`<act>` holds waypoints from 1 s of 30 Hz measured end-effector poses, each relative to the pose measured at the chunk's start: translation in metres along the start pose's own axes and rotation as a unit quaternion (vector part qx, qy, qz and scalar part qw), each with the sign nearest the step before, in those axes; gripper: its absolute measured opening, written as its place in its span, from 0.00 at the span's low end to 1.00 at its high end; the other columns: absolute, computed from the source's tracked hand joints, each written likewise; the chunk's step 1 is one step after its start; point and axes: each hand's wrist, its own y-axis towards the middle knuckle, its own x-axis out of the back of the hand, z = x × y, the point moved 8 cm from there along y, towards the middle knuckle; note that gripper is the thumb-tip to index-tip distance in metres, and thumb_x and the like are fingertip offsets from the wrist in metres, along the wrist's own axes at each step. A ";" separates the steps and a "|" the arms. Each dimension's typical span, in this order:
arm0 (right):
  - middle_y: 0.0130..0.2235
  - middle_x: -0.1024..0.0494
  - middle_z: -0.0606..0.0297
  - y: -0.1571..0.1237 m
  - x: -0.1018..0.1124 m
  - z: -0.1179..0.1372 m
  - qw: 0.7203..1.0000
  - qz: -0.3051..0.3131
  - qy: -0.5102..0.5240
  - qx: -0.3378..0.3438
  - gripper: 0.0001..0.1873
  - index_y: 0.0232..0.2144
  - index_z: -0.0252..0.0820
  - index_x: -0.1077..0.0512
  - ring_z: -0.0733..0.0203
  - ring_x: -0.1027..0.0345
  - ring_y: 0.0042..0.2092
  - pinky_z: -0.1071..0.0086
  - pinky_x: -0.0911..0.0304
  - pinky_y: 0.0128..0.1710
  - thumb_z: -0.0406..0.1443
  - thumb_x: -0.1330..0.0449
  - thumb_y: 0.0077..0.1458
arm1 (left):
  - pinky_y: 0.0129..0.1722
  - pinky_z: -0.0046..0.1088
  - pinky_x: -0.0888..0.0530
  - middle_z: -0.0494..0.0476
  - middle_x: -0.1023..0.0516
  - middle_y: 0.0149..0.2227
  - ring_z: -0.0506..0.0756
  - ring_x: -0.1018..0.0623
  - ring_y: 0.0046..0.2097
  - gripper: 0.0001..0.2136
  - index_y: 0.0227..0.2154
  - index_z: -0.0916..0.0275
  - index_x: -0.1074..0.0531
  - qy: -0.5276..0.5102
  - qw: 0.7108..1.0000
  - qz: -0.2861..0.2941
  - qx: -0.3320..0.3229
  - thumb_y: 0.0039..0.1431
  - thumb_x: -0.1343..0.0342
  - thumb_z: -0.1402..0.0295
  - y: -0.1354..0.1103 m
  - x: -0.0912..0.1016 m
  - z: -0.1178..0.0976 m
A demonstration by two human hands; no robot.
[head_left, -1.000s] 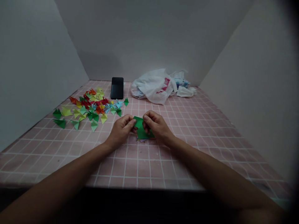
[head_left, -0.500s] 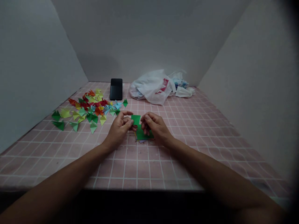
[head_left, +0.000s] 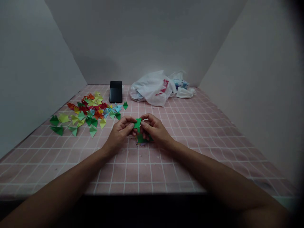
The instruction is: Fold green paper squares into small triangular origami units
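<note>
Left hand [head_left: 122,128] and right hand [head_left: 154,129] pinch one green paper [head_left: 137,123] above one paper stack [head_left: 140,139], nearer the surface's [head_left: 133,172] front edge. Folded papers [head_left: 91,121], overlapping past counting, lie toward the left edge; one phone [head_left: 116,91] and one white bag [head_left: 149,87], contents unclear, sit by the back edge.

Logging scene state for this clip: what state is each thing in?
Left hand: pinching the green paper.
Right hand: fingertips at the paper's right edge; grip unclear.
Green paper: held up, apparently folded.
Sheet stack: lying flat, green on top, partly hidden.
Folded papers: mixed colours, creased, loosely clustered.
Black phone-like device: face dark.
White bag: crumpled, slumped.
Tablecloth: spread out, lightly wrinkled.
</note>
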 end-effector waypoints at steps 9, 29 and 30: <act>0.24 0.27 0.74 0.002 0.002 0.003 1.000 -0.009 0.000 0.017 0.13 0.37 0.42 0.31 0.70 0.35 0.20 0.76 0.40 0.19 0.43 0.37 0.55 | 0.38 0.26 0.23 0.53 0.18 0.33 0.49 0.20 0.33 0.16 0.39 0.65 0.24 -0.048 0.998 0.013 0.033 0.50 0.29 0.63 0.000 -0.002 0.008; 0.25 0.25 0.72 0.001 0.001 0.004 1.000 0.002 -0.011 0.014 0.12 0.35 0.42 0.31 0.70 0.35 0.21 0.75 0.40 0.19 0.43 0.36 0.55 | 0.40 0.29 0.21 0.51 0.20 0.32 0.50 0.20 0.32 0.09 0.33 0.64 0.24 -0.024 1.000 -0.003 0.011 0.52 0.33 0.66 0.001 0.001 0.002; 0.25 0.26 0.72 0.001 0.001 0.004 1.000 0.000 -0.012 0.015 0.12 0.34 0.42 0.31 0.70 0.35 0.21 0.75 0.40 0.19 0.43 0.36 0.55 | 0.40 0.29 0.21 0.51 0.19 0.31 0.50 0.20 0.32 0.09 0.33 0.64 0.24 -0.026 1.000 -0.006 0.013 0.51 0.32 0.66 0.001 0.002 0.003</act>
